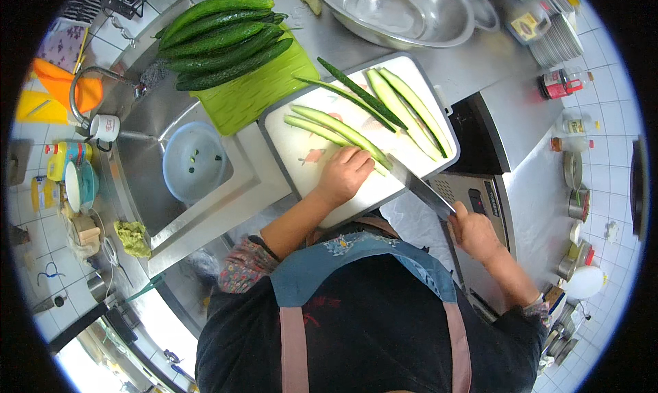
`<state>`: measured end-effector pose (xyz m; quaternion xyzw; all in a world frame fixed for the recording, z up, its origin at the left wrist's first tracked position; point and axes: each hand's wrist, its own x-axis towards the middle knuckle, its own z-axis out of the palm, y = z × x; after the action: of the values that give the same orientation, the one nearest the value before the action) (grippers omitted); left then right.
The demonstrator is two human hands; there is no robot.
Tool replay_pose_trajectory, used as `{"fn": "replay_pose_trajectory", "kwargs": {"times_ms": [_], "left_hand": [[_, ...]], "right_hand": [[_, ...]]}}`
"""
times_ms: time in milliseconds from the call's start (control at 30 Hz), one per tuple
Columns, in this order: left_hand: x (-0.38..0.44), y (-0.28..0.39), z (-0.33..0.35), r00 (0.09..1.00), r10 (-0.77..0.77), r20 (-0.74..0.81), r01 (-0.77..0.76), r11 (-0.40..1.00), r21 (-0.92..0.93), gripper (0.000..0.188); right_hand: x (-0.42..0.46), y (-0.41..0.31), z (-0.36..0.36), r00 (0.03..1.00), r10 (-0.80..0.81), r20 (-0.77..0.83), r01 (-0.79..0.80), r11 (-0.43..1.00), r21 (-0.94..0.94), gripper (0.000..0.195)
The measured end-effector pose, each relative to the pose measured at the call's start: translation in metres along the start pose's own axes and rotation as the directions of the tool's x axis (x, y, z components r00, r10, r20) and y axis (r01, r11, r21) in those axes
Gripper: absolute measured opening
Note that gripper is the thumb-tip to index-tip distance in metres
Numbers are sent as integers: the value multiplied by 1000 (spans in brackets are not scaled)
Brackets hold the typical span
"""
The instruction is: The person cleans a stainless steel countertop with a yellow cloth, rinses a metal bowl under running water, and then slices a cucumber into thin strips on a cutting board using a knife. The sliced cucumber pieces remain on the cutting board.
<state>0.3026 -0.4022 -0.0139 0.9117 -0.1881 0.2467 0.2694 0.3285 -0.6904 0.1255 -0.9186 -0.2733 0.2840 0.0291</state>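
My left hand presses on the near ends of two long cucumber strips lying on a white cutting board with a grey rim. Gripped by its handle in my right hand, a broad-bladed kitchen knife has its tip at the ends of those strips, to the right of my left fingers. Farther right on the board lie several more strips, some with pale flesh up and some with dark green skin up. Whole cucumbers are heaped on a green board at the upper left.
A steel sink at left holds a bluish plastic basin with small green pieces inside. Beyond the cutting board stands a large steel bowl. A steel-fronted appliance is below right. Bottles, including a red-labelled one, line the right wall.
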Motion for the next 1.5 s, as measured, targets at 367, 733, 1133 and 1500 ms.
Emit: {"fn": "replay_pose_trajectory", "kwargs": {"times_ms": [367, 733, 1133, 1500], "left_hand": [[80, -83, -41, 899, 174, 403, -214, 975, 57, 54], [55, -81, -22, 920, 24, 392, -116, 970, 212, 51], [27, -31, -22, 971, -189, 147, 144, 951, 276, 34], [20, 9, -26, 935, -182, 304, 116, 968, 222, 28]], "right_hand": [[-18, 35, -2, 979, 72, -191, -60, 996, 68, 18], [66, 43, -10, 923, 150, -354, -110, 985, 131, 19], [94, -3, 10, 885, 167, -434, -79, 974, 213, 18], [105, -12, 21, 863, 251, -438, -126, 947, 295, 24]]}}
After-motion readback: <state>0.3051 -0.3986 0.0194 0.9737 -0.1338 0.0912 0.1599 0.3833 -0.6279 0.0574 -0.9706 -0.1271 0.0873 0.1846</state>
